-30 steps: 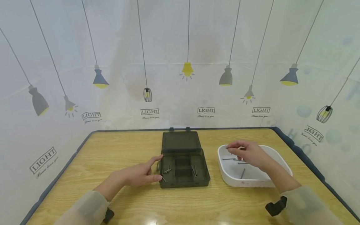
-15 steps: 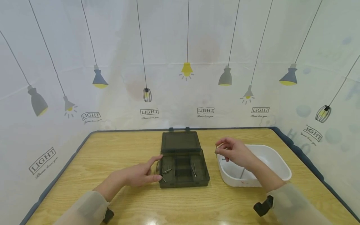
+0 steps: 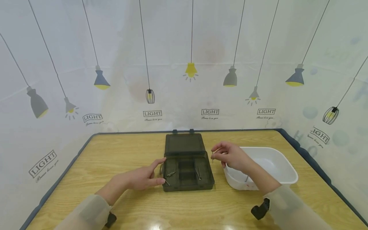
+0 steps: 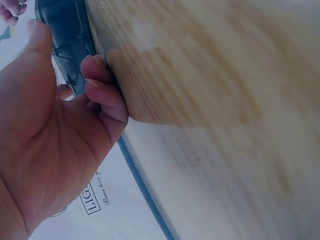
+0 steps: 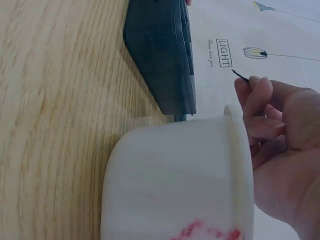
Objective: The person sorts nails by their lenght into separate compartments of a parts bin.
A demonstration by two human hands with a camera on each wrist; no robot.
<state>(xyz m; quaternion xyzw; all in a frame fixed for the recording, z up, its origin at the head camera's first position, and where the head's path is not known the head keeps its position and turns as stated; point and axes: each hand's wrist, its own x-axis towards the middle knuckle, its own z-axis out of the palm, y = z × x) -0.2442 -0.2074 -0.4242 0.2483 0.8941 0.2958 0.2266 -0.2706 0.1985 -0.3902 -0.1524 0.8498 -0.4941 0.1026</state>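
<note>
One thin metal pin (image 5: 240, 75) sits between the thumb and forefinger of the right hand (image 3: 231, 156), which is closed to a narrow pinch on it. It stands nearly upright, its lower end jutting below the fingertips. Hand and pin are above the desk (image 3: 129, 209), in the gap between a dark box (image 3: 188, 187) and a white tub (image 3: 237, 182); the pin is just right of the box and clear of it.

The left hand (image 3: 141, 179) has thumb and forefinger spread wide, their tips touching the box's left side; its other fingers curl beneath, and it has hold of no pin.

The box lies midway across the desk, its lid (image 3: 184, 142) folded back toward the far edge. Small metal pieces (image 3: 171, 174) lie in its left compartment, longer pins (image 3: 198, 174) in its right. The tub stands toward the desk's right edge, with another pin (image 3: 247, 178) inside and red marks (image 5: 192, 229) on its wall.
</note>
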